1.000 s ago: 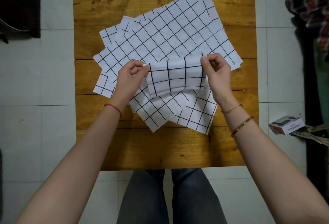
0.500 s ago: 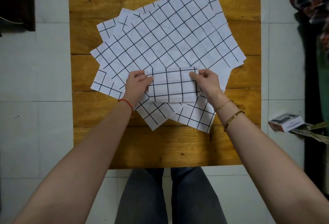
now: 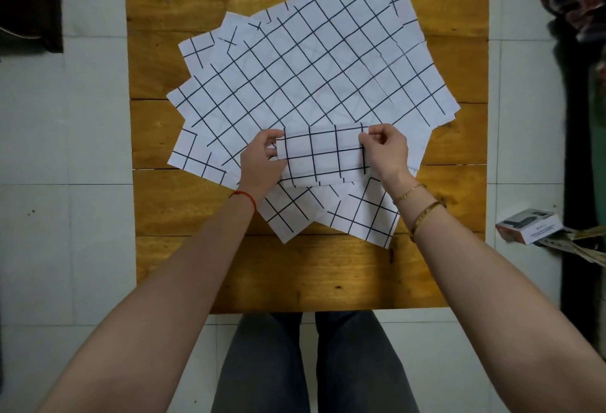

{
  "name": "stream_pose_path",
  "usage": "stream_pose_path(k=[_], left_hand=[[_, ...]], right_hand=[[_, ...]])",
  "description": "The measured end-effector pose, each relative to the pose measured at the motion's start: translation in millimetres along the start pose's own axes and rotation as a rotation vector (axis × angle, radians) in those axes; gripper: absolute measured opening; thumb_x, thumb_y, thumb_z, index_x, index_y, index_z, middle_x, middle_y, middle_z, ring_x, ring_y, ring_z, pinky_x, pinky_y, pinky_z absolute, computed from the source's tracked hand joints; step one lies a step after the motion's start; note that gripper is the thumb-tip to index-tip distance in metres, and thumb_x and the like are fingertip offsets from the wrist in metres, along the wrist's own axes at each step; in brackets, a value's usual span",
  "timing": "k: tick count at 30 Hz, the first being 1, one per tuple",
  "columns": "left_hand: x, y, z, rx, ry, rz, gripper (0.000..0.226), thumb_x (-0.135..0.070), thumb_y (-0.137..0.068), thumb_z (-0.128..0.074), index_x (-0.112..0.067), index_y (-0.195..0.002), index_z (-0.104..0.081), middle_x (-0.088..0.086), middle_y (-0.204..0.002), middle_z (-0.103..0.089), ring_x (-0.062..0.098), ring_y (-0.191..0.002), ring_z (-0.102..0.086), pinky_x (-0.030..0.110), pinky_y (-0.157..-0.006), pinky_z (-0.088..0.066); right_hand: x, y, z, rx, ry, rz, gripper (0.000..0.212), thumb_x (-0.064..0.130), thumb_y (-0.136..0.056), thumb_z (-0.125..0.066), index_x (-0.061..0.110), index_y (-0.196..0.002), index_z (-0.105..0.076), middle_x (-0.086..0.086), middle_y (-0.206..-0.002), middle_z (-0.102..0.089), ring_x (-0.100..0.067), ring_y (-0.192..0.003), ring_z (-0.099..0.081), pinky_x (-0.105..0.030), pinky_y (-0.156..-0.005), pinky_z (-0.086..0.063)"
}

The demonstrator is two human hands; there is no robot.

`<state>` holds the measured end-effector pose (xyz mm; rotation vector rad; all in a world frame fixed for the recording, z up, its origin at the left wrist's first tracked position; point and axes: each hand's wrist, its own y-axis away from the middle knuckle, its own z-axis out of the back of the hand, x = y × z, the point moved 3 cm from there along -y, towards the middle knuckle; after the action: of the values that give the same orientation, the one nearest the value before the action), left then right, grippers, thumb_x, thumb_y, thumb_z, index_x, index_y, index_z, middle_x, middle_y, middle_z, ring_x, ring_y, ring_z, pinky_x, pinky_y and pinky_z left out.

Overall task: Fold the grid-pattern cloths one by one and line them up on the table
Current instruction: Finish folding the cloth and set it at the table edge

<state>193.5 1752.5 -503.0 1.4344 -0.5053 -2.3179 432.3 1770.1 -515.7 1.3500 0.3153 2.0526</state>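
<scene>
Head view: a folded cloth sits between the two hands, lying on top of the fanned pile of unfolded cloths that covers much of the wooden surface. The left hand has its fingers curled round the left short edge of the folded cloth, thumb over the top. The right hand pinches the right short edge, fingers bent and closed on the fabric at its far corner. The folded cloth reads as a wide strip, grid lines roughly square to the person, while the pile beyond the fingers lies skewed.

The step in hand looks like the last halving or the squaring-up of this strip. To do it well, both pinches should stay at matching corners so the edges meet evenly; the grid lines give a ready check, since a printed line running straight across the fold means the layers are aligned. A light press along the crease with flat fingers would help it hold. The loose sheets under the fingers could drag with the strip, so it seems wise to lift it off them before carrying it to the bare wood nearer the person, where a row can begin
</scene>
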Motion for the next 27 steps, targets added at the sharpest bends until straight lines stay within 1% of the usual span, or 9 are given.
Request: stream_pose_path(k=[3,6,11,15,18,20,22,25,27], left_hand=[[4.4,-1.3,-1.6,0.015,-0.077,-0.087,0.056,0.012,-0.075,-0.059,-0.016,-0.124,-0.058,-0.001,-0.106,-0.053,0.011,-0.094,-0.052,0.008,-0.073,-0.049],[8.1,-0.5,-2.1,0.024,-0.184,-0.178,0.061,0.013,-0.074,-0.058,-0.015,-0.129,-0.055,0.001,-0.103,-0.050,0.015,-0.094,-0.051,0.016,-0.072,-0.052],[10.9,2.2,-2.9,0.053,-0.316,-0.280,0.067,0.017,-0.076,-0.053,-0.015,-0.134,-0.050,-0.005,-0.105,-0.043,0.010,-0.089,-0.046,0.004,-0.073,-0.042],[16.8,3.5,-3.0,0.062,-0.430,-0.329,0.067,0.013,-0.079,-0.048,-0.015,-0.140,-0.046,0.003,-0.128,-0.046,0.019,-0.116,-0.046,0.017,-0.091,-0.043],[18.9,5.3,-2.5,0.072,-0.512,-0.321,0.068,0.009,-0.082,-0.052,-0.017,-0.143,-0.042,0.006,-0.142,-0.038,0.022,-0.130,-0.036,0.024,-0.097,-0.042],[18.2,7.9,-2.3,0.084,-0.563,-0.332,0.067,0.006,-0.085,-0.054,-0.017,-0.146,-0.039,0.008,-0.149,-0.031,0.024,-0.135,-0.031,0.025,-0.099,-0.039],[16.5,11.3,-2.1,0.076,-0.628,-0.364,0.064,0.001,-0.089,-0.053,-0.015,-0.147,-0.035,0.008,-0.153,-0.026,0.026,-0.136,-0.030,0.027,-0.099,-0.040],[15.3,16.0,-2.7,0.048,-0.731,-0.404,0.062,-0.004,-0.090,-0.053,-0.013,-0.148,-0.033,0.007,-0.153,-0.028,0.026,-0.125,-0.035,0.032,-0.094,-0.050],[16.3,17.5,-3.7,0.037,-0.807,-0.434,0.061,-0.009,-0.091,-0.052,-0.013,-0.148,-0.032,0.006,-0.152,-0.031,0.026,-0.118,-0.038,0.037,-0.090,-0.052]], right_hand=[[0.3,-0.6,-1.5,-0.011,0.005,0.009,0.010,0.011,-0.086,-0.065,0.012,-0.093,-0.059,0.008,-0.074,-0.052,-0.009,-0.073,-0.052,-0.023,-0.079,-0.048],[3.0,0.2,-3.2,-0.021,0.001,0.034,0.012,0.007,-0.087,-0.062,0.012,-0.097,-0.059,0.008,-0.076,-0.053,-0.008,-0.073,-0.052,-0.022,-0.080,-0.048],[3.3,0.6,-6.8,-0.018,0.026,0.069,0.028,-0.003,-0.088,-0.054,0.005,-0.114,-0.059,0.009,-0.079,-0.051,-0.009,-0.080,-0.052,-0.019,-0.085,-0.046],[4.6,-0.8,-9.1,-0.005,0.011,0.061,0.034,-0.006,-0.087,-0.050,0.004,-0.118,-0.059,0.007,-0.084,-0.052,-0.011,-0.089,-0.055,-0.012,-0.083,-0.045],[7.0,-0.7,-9.2,-0.017,0.040,0.082,0.035,-0.001,-0.084,-0.054,0.007,-0.117,-0.060,0.003,-0.093,-0.057,-0.013,-0.087,-0.055,-0.020,-0.081,-0.048],[10.8,2.4,-8.9,-0.071,0.137,0.205,0.037,0.005,-0.079,-0.056,0.009,-0.116,-0.059,-0.001,-0.103,-0.058,-0.018,-0.094,-0.054,-0.032,-0.084,-0.048],[20.4,11.2,-11.9,-0.107,0.335,0.367,0.038,0.012,-0.080,-0.055,0.010,-0.118,-0.056,-0.006,-0.112,-0.056,-0.022,-0.105,-0.049,-0.036,-0.090,-0.043],[41.3,34.0,-28.2,-0.048,0.647,0.709,0.037,0.015,-0.086,-0.049,0.009,-0.122,-0.055,-0.008,-0.120,-0.056,-0.025,-0.112,-0.047,-0.036,-0.095,-0.038],[43.8,47.8,-44.8,0.041,0.837,0.914,0.039,0.019,-0.090,-0.045,0.008,-0.126,-0.054,-0.009,-0.127,-0.055,-0.028,-0.121,-0.046,-0.041,-0.102,-0.036]])
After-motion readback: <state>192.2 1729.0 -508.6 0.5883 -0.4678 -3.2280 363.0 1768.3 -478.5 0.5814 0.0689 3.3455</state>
